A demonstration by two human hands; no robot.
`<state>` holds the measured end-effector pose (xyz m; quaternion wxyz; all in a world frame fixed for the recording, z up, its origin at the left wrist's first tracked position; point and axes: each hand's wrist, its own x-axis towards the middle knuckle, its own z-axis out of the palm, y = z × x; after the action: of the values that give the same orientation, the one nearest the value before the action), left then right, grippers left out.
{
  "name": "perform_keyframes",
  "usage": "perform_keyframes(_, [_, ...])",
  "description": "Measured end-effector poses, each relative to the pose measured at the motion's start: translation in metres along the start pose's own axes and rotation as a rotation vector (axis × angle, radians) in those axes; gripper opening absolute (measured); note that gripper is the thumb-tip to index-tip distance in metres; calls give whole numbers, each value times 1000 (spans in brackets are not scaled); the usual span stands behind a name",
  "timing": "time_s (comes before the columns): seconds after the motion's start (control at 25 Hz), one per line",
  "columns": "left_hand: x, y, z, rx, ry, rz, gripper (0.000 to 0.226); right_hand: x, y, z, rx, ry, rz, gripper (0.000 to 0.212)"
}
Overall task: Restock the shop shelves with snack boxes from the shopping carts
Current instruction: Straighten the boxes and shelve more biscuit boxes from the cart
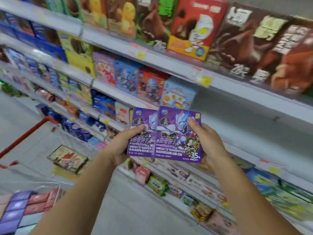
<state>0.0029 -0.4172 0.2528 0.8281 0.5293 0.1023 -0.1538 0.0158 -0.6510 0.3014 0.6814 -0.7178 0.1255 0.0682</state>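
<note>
1. Purple cookie boxes, two of them: we've got the left box (142, 133) in our left hand (123, 143) and the right box (177, 133) in our right hand (208, 141), held up in front of the shelves (169, 61), the right one lapping over the left one's edge.
2. Grip-wise, each thumb is pressed on the printed front and the fingers curl round the back, so both hands are closed on cardboard.
3. The spot to aim for, we reckon, is the bare stretch of shelf (245, 116) just right of the light blue box (177, 95).
4. To do it well: stand them upright, fronts facing out, first one snug against the light blue box, second one touching it. Slide them in on their bottom edges rather than dropping them, since thin cartons tip easily.
5. Probably easier one at a time, as overlapped boxes can snag each other.
6. Another carton (67, 158) lies in the red-handled shopping cart (28, 135) on our left, so we're likely far from done.
</note>
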Motion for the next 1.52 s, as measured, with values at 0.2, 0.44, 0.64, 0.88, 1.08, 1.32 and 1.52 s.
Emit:
perform_keyframes(0.2, [21, -16, 51, 57, -21, -36, 34, 18, -3, -106, 125, 266, -21, 24])
perform_keyframes(0.44, [38, -11, 61, 75, -63, -26, 25, 67, -2, -130, 218, 355, -137, 43])
perform_keyframes(0.64, [51, -7, 53, 101, -106, -43, 40, 106, -10, -112, 166, 369, -316, 30])
perform_keyframes(0.88, [65, -12, 43, 120, -147, -73, 28, 126, 8, -104, 18, 163, -231, 47])
perform_keyframes(1.08, [72, -10, 48, 135, -180, -108, 38, 127, 4, -98, -58, 112, -159, 47])
perform_keyframes(1.32, [73, -16, 75, 136, -253, -151, 41, 75, 14, -96, -238, 377, -218, 59])
perform_keyframes(1.52, [71, -27, 121, 162, -359, -235, 34, 9, 20, -118, -173, 46, 1, 46])
